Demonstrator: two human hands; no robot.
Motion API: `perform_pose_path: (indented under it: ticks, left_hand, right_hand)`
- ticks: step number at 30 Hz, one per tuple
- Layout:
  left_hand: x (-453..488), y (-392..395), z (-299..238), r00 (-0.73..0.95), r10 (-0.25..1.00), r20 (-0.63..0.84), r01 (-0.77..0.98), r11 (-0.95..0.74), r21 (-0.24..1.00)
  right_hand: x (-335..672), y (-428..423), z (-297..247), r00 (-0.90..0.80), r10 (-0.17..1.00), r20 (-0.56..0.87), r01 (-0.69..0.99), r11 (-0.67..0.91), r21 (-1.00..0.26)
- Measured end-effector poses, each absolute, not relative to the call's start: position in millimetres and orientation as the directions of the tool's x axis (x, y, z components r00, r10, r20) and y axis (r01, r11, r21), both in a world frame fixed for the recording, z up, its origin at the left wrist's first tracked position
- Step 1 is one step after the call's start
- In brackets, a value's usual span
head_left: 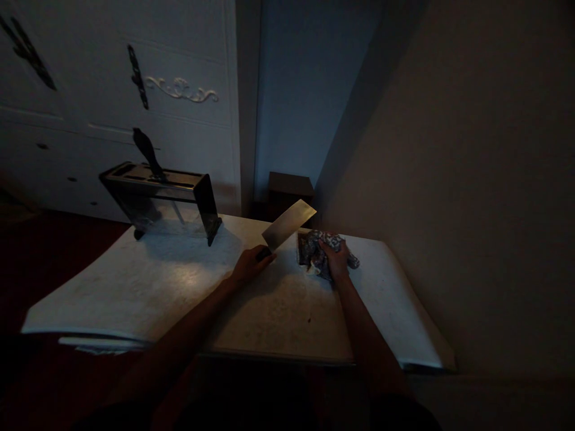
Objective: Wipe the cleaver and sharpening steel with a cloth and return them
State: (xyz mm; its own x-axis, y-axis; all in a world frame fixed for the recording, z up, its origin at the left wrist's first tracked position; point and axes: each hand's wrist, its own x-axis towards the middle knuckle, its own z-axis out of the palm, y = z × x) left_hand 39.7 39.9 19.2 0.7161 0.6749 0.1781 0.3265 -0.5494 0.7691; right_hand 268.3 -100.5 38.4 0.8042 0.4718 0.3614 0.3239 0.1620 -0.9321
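My left hand (247, 265) is closed around the handle of a cleaver (290, 225), which slants up and right at mid-frame. My right hand (338, 261), right of centre, grips a bunched patterned cloth (307, 246) on the pale tabletop (269, 326). At left, a knife rack (205, 203) holds a black-handled knife (146, 149); a white cabinet (193, 48) fills the upper left.

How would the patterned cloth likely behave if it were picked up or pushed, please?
The cloth would probably droop when lifted, since it bunches softly in the right hand. If pushed, it seems likelier to crumple than roll, given its uneven folds.
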Motion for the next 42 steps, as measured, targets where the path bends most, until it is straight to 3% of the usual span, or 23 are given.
perform_pose_path:
  ticks: [3,6,10,13,20,25,29,35,42]
  left_hand:
    - [40.6,33.2,22.6,0.706,0.694,0.139,0.201,-0.384,0.901]
    - [41.2,27.5,25.8,0.745,0.667,0.008,0.035,-0.051,0.998]
    - [39.9,28.9,28.2,0.889,0.429,-0.161,-0.043,0.429,0.902]
    - [38.0,32.1,29.9,0.947,0.234,-0.219,0.032,0.611,0.791]
    - [37.5,28.7,30.3,0.951,0.166,-0.259,0.106,0.612,0.783]
    - [35.1,27.7,28.3,0.945,0.198,-0.261,0.132,0.499,0.856]
    - [34.3,29.4,28.2,0.958,0.148,-0.245,0.154,0.457,0.876]
    - [36.8,32.4,22.2,0.958,0.097,-0.270,0.211,0.398,0.893]
    - [35.9,35.1,19.9,0.942,-0.020,-0.335,0.291,0.543,0.787]
  right_hand:
    - [260.0,-98.6,40.3,0.791,0.492,0.364,0.348,0.127,-0.929]
    - [251.1,-96.6,41.6,0.775,0.487,0.403,0.394,0.127,-0.910]
    - [235.5,-93.7,38.5,0.703,0.484,0.521,0.515,0.159,-0.842]
    - [222.1,-94.0,35.6,0.611,0.537,0.582,0.584,0.190,-0.789]
    - [199.0,-95.6,31.9,0.227,0.621,0.750,0.766,0.362,-0.532]
    - [188.0,-88.4,28.7,0.006,0.671,0.741,0.830,0.410,-0.378]
    - [185.7,-86.8,28.2,-0.010,0.645,0.764,0.849,0.409,-0.334]
    - [190.5,-88.6,23.1,0.090,0.599,0.796,0.913,0.269,-0.306]
    - [197.1,-91.4,22.5,0.177,0.595,0.784,0.884,0.255,-0.393]
